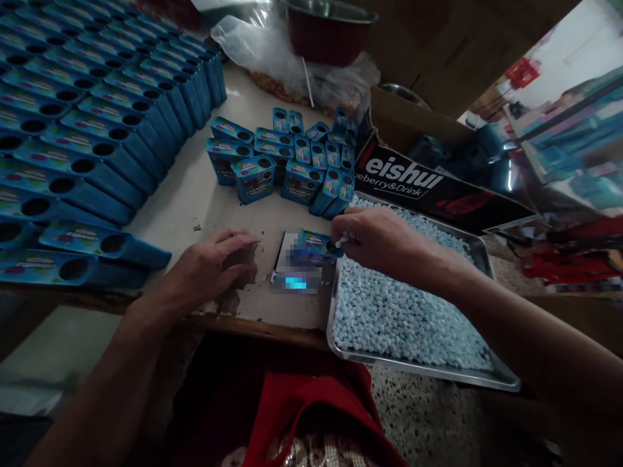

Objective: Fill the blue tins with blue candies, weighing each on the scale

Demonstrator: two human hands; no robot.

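My right hand (372, 237) is closed around a few small white candies (346, 239), right at the round hole of a blue candy box (316, 244). That box stands on a small digital scale (288, 250) with a lit display, partly blurred out. Under my right forearm lies a metal tray (360, 355) heaped with pale blue and white candies (403, 311). My left hand (217, 266) rests on the table left of the scale, fingers stretched and apart, holding nothing.
Rows of blue boxes with round holes (73, 168) fill the left. Several more blue boxes (256, 178) stand behind the scale. A black printed carton (413, 175) stands behind the tray. A plastic bag (263, 48) and a dark red bowl (326, 32) sit at the back.
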